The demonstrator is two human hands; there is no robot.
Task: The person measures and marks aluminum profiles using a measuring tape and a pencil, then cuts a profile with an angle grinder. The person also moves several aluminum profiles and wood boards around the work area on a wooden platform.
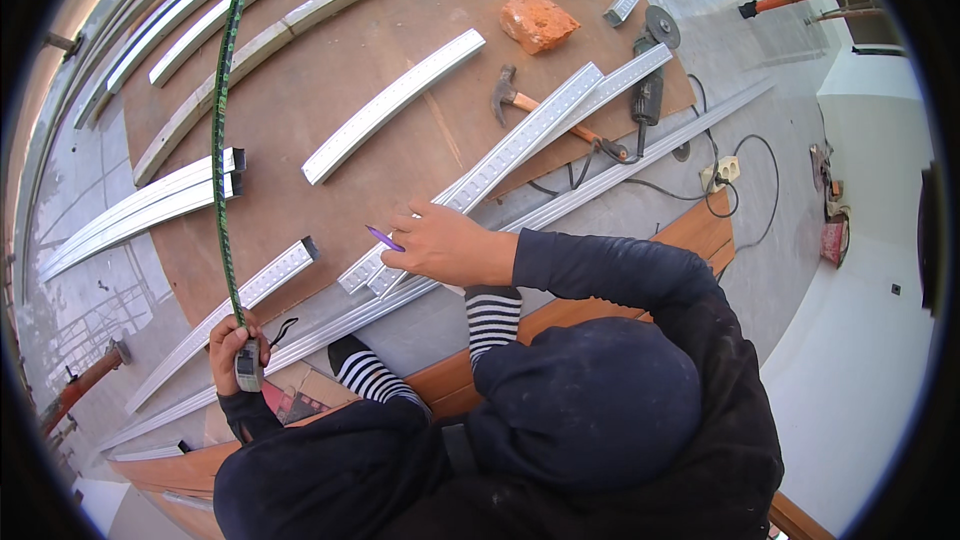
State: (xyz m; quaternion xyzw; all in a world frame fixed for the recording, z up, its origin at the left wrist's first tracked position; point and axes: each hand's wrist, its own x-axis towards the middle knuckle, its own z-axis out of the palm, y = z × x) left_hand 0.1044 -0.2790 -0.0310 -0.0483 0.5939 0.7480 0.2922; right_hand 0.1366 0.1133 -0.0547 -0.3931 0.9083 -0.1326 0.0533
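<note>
My left hand (pixel 232 348) grips the grey case of a tape measure (pixel 249 368), with fingers wrapped around it. Its green blade (pixel 221 130) runs far out over the floor to the upper edge of the view. My right hand (pixel 450 242) holds a purple pen (pixel 384 238), its tip pointing left. That hand is over the near end of two overlapping metal profiles with punched holes (pixel 530 137), and whether it touches them I cannot tell. Below the hand, a long ribbed metal strip (pixel 600 181) crosses diagonally near my striped socks (pixel 493 320).
On the brown board (pixel 420 155) lie a metal profile (pixel 395 105), an orange brick chunk (pixel 538 22), a hammer (pixel 503 95) and an angle grinder (pixel 648 90). Its cable lies near a white socket block (pixel 720 173). More profiles (pixel 140 205) lie left, and a white wall stands right.
</note>
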